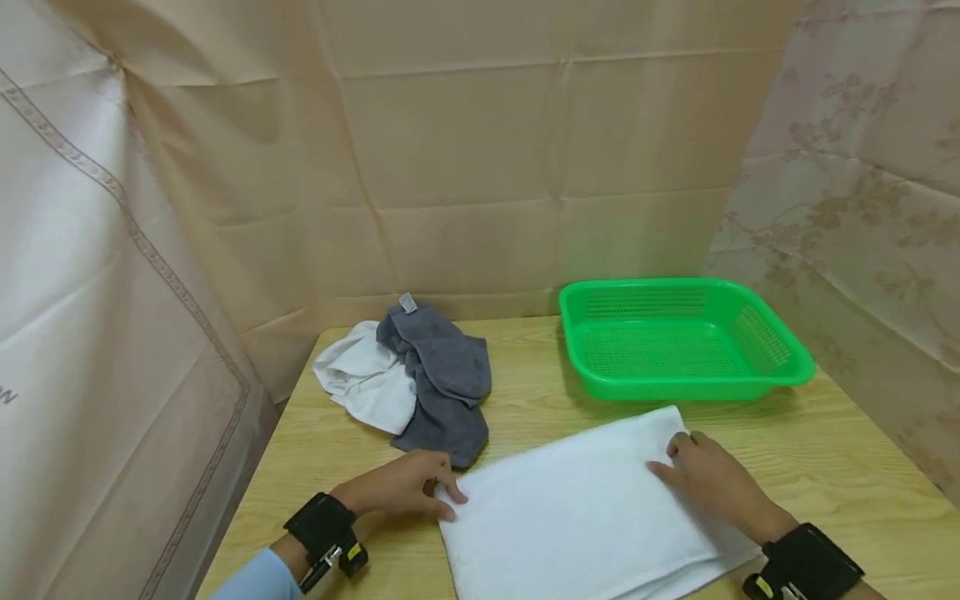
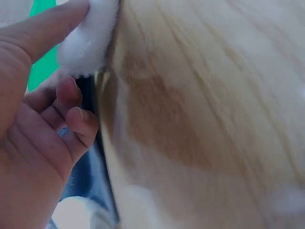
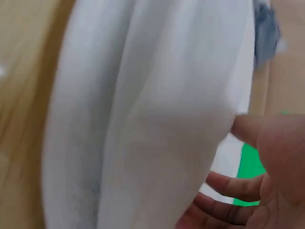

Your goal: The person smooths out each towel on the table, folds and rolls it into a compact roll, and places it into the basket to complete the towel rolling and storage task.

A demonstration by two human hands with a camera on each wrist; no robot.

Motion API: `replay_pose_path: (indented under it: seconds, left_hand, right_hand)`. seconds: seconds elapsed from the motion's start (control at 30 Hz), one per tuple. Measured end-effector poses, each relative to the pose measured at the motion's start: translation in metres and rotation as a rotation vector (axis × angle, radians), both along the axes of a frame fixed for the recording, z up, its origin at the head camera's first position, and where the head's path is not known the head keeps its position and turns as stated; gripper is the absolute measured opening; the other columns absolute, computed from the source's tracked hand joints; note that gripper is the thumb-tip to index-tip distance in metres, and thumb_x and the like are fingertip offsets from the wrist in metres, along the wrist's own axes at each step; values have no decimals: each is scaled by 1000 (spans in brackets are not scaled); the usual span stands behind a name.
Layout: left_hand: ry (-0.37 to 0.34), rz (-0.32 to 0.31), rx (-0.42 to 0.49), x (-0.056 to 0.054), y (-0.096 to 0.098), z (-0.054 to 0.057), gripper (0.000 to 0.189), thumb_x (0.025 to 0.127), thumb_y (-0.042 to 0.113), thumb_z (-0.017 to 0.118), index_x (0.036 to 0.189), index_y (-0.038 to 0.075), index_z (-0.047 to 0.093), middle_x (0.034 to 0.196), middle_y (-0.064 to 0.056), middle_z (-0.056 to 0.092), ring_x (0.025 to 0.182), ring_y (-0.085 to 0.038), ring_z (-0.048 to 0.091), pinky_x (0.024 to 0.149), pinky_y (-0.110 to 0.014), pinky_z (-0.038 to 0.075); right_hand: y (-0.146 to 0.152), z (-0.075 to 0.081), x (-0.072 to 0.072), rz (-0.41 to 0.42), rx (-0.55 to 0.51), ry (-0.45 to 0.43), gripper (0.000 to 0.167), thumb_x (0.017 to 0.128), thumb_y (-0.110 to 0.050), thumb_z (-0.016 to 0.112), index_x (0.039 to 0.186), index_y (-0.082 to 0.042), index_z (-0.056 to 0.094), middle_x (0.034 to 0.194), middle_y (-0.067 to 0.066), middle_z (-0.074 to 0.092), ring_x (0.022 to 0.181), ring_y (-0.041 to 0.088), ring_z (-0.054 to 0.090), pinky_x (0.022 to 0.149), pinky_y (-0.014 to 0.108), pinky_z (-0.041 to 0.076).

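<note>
A folded white towel [image 1: 562,508] lies at the front of the wooden table, its layered edges showing at the lower right. My left hand [image 1: 411,485] pinches its left corner between thumb and fingers; in the left wrist view the white towel edge [image 2: 90,40] sits by the thumb, with two fingers curled below it. On the other side, my right hand [image 1: 716,483] pinches the towel's right edge. The right wrist view has the thumb on the cloth [image 3: 157,119] and the other fingers partly hidden behind it.
Behind the left hand lie a crumpled grey towel [image 1: 442,375] with a small tag and a crumpled white cloth [image 1: 367,375]. A green plastic basket [image 1: 690,389] stands at the back right of the table [image 1: 517,417]. Beige fabric [image 1: 465,150] hangs behind.
</note>
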State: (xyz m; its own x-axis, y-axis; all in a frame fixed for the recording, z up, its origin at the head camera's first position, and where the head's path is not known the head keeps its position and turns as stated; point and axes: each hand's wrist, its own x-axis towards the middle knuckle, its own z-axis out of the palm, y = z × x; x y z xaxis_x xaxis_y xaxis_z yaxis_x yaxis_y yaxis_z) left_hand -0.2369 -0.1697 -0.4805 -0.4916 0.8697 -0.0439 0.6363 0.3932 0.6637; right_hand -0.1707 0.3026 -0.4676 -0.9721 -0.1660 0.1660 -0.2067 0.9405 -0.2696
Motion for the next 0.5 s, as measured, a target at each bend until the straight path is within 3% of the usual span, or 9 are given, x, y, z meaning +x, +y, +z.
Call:
replay_pose_path:
  seconds: [0.13,0.2,0.3,0.4,0.5]
  left_hand:
    - [168,-62,-11,13,-5,9,20,80,49,83,91,32,82,96,13,46,86,-3,40,76,-17,36]
    - [248,-103,-12,22,-5,12,21,76,53,84,78,32,80,99,13,47,91,-5,38,80,-19,34]
    - [333,-164,-41,37,-1,14,29,72,58,84,66,33,71,113,15,54,106,-8,40,93,-25,35]
    - [366,-217,-76,51,4,12,34,71,58,85,75,30,66,138,14,53,133,-15,39,109,-38,35]
    - [367,-259,-87,61,12,9,46,74,54,87,104,27,64,158,8,40,151,-22,27,119,-47,28]
  right_hand:
    - [-41,4,0,67,53,-99,73,90,-56,73,124,8,63,102,21,58,90,34,57,72,51,51]
    - [-59,5,-4,142,84,-98,80,89,-57,73,134,8,59,113,28,58,100,41,57,79,56,52]
    - [-85,3,-16,263,104,-112,77,94,-50,70,142,8,53,135,38,51,123,54,50,99,64,44]
    - [-107,0,-33,369,85,-157,72,99,-40,66,149,7,45,150,42,35,139,60,34,111,67,30]
    - [-127,-4,-54,445,76,-173,70,100,-35,64,154,3,41,156,39,30,144,58,27,113,70,24]
